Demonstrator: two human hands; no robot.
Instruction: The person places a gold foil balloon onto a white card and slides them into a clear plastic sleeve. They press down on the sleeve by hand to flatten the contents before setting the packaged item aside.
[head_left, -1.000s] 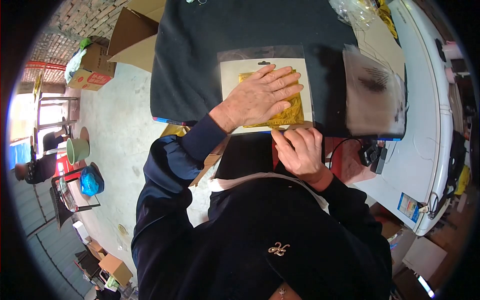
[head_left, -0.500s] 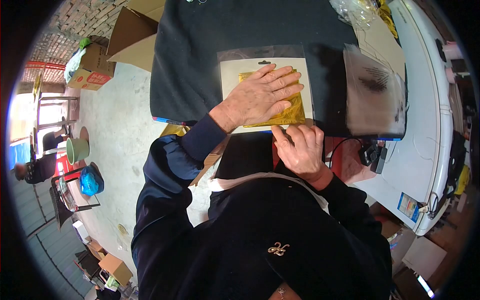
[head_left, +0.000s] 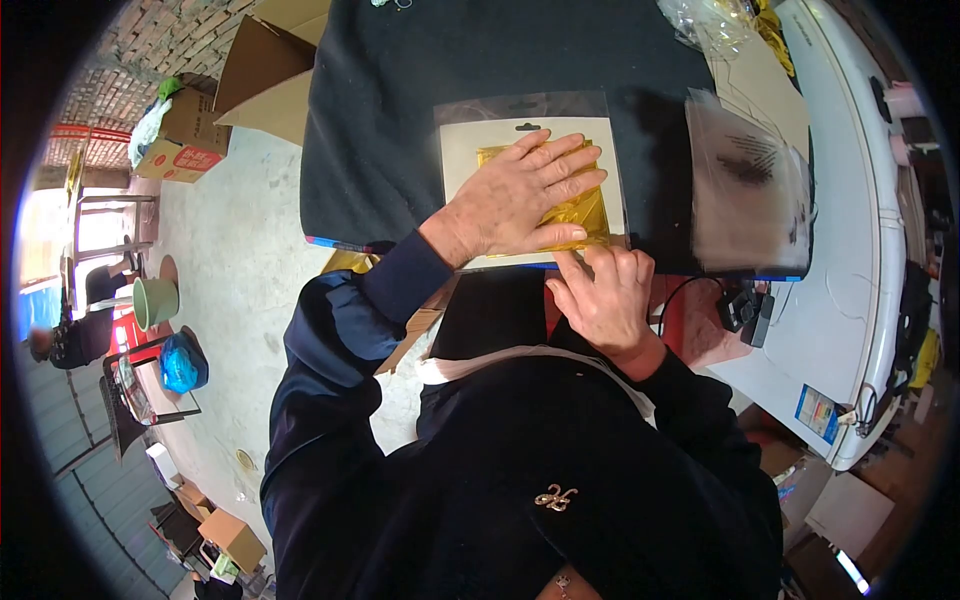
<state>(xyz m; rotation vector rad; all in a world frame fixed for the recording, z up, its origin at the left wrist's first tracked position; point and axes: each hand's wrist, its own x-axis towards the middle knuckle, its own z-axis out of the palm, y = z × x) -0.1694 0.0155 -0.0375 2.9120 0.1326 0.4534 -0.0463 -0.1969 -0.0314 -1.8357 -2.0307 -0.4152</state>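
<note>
A clear plastic bag [head_left: 570, 103] with a white card [head_left: 462, 160] inside lies on the black cloth-covered table. Folded gold foil [head_left: 585, 212] shows against the card. My left hand [head_left: 515, 200] rests flat across the foil, fingers stretched and spread, covering much of it. At the bag's lower right edge, near the table's front, my right hand [head_left: 605, 300] has its fingers curled with the fingertips at the bag's edge. Its thumb sits lower, over the table's edge.
A stack of clear plastic bags [head_left: 750, 190] lies on the table's right. Behind it are crumpled plastic [head_left: 708, 22] and a beige sheet [head_left: 755, 85]. A white surface [head_left: 840, 250] borders the right side. An open cardboard box [head_left: 265, 75] stands at the left.
My left thumb has slid down toward the bag's lower edge, baring more foil. My right hand has shifted slightly right, its fingertips now nearer the bag's lower right corner.
</note>
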